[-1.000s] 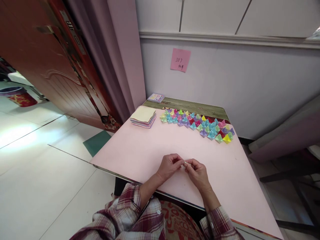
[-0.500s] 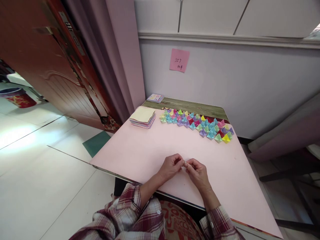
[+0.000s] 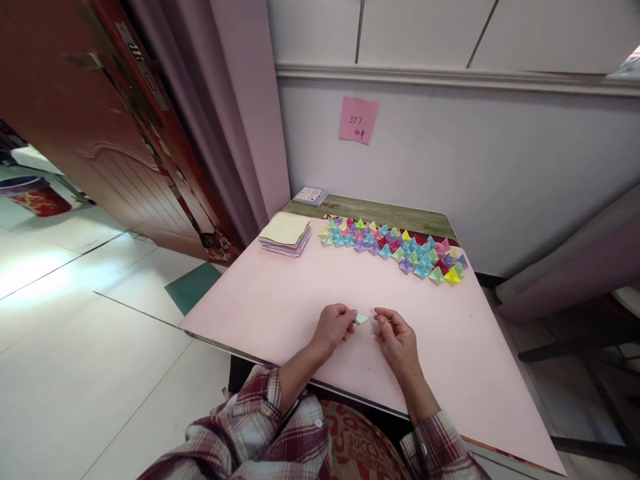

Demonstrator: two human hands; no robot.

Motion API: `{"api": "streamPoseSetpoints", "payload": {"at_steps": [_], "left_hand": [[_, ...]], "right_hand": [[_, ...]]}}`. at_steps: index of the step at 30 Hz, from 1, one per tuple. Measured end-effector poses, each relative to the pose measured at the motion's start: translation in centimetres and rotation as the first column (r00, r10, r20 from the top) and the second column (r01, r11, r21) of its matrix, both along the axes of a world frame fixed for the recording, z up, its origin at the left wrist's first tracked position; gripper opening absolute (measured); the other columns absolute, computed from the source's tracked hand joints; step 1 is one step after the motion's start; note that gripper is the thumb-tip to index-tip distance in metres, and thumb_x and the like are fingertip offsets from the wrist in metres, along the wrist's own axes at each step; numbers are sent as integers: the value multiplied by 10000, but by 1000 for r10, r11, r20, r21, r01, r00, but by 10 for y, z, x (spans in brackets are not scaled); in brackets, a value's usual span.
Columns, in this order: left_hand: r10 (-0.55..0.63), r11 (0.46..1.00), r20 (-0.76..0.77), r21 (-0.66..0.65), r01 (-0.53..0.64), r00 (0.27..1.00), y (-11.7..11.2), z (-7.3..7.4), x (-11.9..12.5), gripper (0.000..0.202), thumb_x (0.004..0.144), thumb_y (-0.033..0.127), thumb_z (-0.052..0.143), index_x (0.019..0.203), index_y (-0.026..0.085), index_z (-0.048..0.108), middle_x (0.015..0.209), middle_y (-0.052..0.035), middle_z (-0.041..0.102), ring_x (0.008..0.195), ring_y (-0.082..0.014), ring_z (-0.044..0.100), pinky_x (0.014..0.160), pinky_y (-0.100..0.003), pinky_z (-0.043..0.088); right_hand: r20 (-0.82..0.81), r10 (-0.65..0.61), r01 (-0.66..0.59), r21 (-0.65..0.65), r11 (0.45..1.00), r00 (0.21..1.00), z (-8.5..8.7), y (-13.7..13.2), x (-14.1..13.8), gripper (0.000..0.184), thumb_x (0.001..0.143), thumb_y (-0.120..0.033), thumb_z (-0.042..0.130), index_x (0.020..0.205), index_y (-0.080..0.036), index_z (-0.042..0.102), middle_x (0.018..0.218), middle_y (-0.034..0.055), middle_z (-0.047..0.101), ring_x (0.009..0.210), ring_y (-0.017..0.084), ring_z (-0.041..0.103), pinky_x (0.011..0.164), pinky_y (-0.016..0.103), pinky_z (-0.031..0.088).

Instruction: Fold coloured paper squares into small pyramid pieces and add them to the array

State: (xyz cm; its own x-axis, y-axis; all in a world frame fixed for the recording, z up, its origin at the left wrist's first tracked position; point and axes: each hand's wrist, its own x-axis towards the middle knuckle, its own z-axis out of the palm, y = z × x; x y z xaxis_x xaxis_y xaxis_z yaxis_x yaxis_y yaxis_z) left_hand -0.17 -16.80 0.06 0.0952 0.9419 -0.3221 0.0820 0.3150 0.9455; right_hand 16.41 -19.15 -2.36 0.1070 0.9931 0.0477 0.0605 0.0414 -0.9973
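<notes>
Between the thumb and fingers of my left hand [image 3: 335, 328] is a small pale green folded paper [image 3: 361, 320], its pointed end sticking out to the right. My right hand [image 3: 399, 338] hovers just right of that point, apart from the paper, with thumb and fingers curved and a gap between them; nothing shows in it. Both hands are above the near middle of the pink tabletop [image 3: 280, 293]. Farther back, several rows of folded paper pieces [image 3: 395, 247] in many colours stand close together.
A stack of square coloured paper [image 3: 286, 230] sits at the back left, pale yellow on top. Behind it lies a small printed pack [image 3: 311, 196]. A pink note [image 3: 359, 120] is stuck to the wall. A wooden door [image 3: 125, 133] and a purple curtain [image 3: 240, 100] are at left.
My hands have moved apart. The right one has let go of the folded paper and shifted slightly right, while the left keeps hold of it, so more of the paper shows.
</notes>
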Motion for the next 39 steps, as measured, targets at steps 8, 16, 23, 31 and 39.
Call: {"api": "streamPoseSetpoints", "payload": {"at_steps": [8,16,23,31,39], "left_hand": [[-20,999,-346,28,32,938,10,12,-15,555,898,572,330,598,176,576,443,0,545,378,-123,460,464,-258,371],[131,918,-365,396,26,922,10,6,-22,235,852,350,490,694,194,568,583,32,558,546,-120,490,564,-237,377],[-4,842,-402,492,220,916,6,-3,-19,237,742,71,467,839,181,653,825,-22,616,695,-132,529,678,-254,434],[20,849,-450,480,223,893,7,-9,-20,236,752,63,487,879,173,653,858,-35,612,713,-137,547,696,-271,455],[97,869,-412,479,125,906,5,-9,-22,175,788,120,492,826,170,656,810,-18,600,660,-115,525,658,-252,434]], "right_hand": [[-48,-20,21,6,1000,999,-2,0,-2,321,854,-450,605,1016,-178,657,704,12,635,547,118,516,528,244,451],[19,-107,106,25,994,994,-8,0,-1,284,860,-463,589,913,-188,642,599,-33,542,514,121,469,489,235,395],[343,-15,-56,196,979,939,2,-1,-3,295,884,-334,538,1133,-222,651,983,65,639,590,128,531,562,267,468],[508,2,-148,248,957,861,-2,0,-10,237,877,-275,523,1052,-258,683,1120,77,634,677,151,600,659,295,508],[384,-101,-25,310,950,918,-5,-2,-6,208,853,-228,530,881,-238,736,1032,76,641,686,146,593,563,262,452]]}}
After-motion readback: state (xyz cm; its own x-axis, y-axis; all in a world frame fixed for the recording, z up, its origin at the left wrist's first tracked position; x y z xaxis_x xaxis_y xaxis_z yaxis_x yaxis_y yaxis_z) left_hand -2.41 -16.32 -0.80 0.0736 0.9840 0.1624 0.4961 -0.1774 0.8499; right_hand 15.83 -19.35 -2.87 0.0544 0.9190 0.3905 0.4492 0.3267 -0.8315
